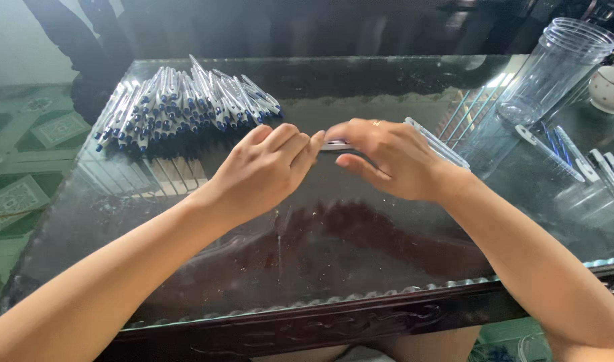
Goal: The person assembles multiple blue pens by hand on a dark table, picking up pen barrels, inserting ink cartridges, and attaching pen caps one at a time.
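Hands: I see both meeting over the middle of the glass table top (307,268), fingertips almost touching.
Left hand (267,171): fingers curled in close, tips pinched on one end of a white pen (336,145).
Right hand (387,161): thumb and forefinger nipped on the pen's other end, the other fingers loosely fanned; a ring shows on one finger, and a few more white pens (438,144) stick out from behind it.
Pen: thin white plastic, only a short stretch visible between the fingertips, held just above the glass.
Pile of pens (186,100): white barrels with blue tips, fanned out far left on the table.
Plastic jar (555,67): clear, ribbed, tilted at far right, with loose pen parts (562,151) just below it.
Edges: dark carved wooden rim along the near side.
Room: I read bare, reflective glass between the hands and the near edge.
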